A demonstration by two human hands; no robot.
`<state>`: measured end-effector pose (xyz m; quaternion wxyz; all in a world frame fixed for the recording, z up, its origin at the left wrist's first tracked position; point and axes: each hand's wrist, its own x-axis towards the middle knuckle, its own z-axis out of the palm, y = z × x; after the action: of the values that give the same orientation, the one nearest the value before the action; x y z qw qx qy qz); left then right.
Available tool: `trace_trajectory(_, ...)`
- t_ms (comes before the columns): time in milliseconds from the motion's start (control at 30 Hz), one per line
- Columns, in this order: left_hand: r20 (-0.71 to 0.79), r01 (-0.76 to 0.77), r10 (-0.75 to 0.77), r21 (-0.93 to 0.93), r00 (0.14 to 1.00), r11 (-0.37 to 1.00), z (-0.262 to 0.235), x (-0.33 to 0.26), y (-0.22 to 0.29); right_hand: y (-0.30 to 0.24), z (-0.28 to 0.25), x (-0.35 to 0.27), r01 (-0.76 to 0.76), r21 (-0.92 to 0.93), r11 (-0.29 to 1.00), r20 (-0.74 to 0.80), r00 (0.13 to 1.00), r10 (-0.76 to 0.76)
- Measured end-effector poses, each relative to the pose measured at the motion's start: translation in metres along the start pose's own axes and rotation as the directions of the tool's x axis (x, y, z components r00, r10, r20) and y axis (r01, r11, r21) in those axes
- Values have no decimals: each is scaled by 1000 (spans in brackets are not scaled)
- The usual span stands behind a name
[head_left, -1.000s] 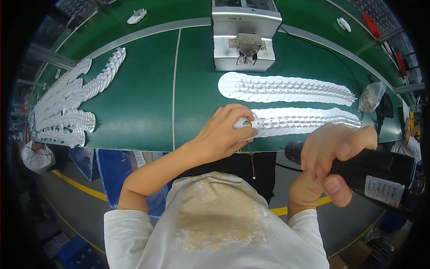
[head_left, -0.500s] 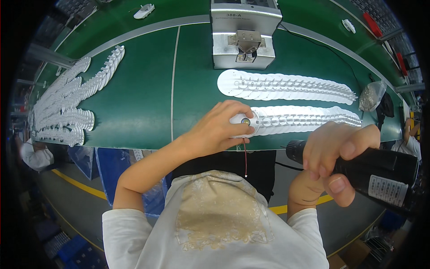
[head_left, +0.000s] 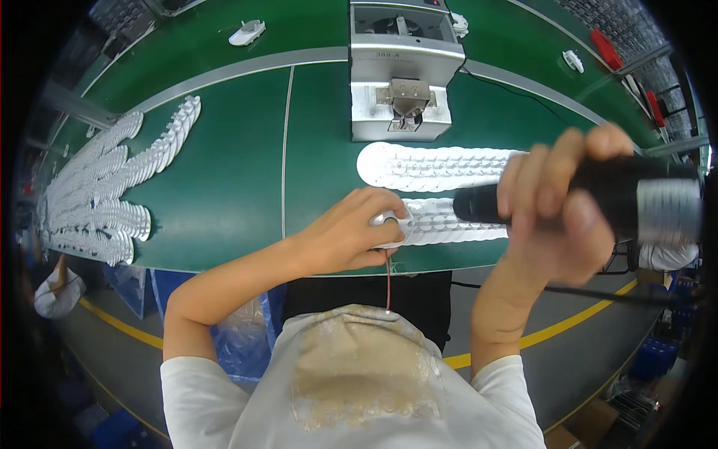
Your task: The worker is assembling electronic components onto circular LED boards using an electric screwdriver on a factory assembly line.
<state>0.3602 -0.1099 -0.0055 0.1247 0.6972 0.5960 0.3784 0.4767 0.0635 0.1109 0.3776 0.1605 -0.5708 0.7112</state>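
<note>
My left hand (head_left: 351,230) is closed around a small white plastic housing (head_left: 404,224) with a round opening. A thin reddish wire (head_left: 388,283) hangs from it past the table edge. The housing lies at the left end of a row of overlapping white round plates (head_left: 443,224). My right hand (head_left: 553,213), smeared by motion, grips a black electric screwdriver (head_left: 624,193). Its nose points left and hangs over the right part of that row, apart from the housing. A second row of white plates (head_left: 426,166) lies just beyond.
A silver screw feeder (head_left: 404,66) stands behind the rows. Several fanned stacks of white parts (head_left: 116,187) cover the table's left end. A white part (head_left: 247,32) sits on the far green strip. A black cord (head_left: 598,296) trails at right. Blue plastic bags (head_left: 247,344) are below the table edge.
My right hand has raised the screwdriver and moved it further over the table, its nose now in front of the plates. My left hand keeps hold of the housing. The whole view has shifted slightly.
</note>
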Motion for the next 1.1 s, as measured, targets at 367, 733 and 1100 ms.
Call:
trace_trajectory(367, -74, 10, -9, 11, 997, 1000, 0, -4, -6, 58, 38, 80, -99, -240, 966, -415, 910, -10)
trace_trajectory(733, -61, -19, 15, -66, 998, 998, -1, -6, -11, 76, 29, 92, -217, -254, 942, -273, 951, 146)
trace_trajectory(1100, -136, -58, 51, -45, 989, 997, -5, -11, -13, 29, 35, 10, -220, -177, 959, -64, 975, 212)
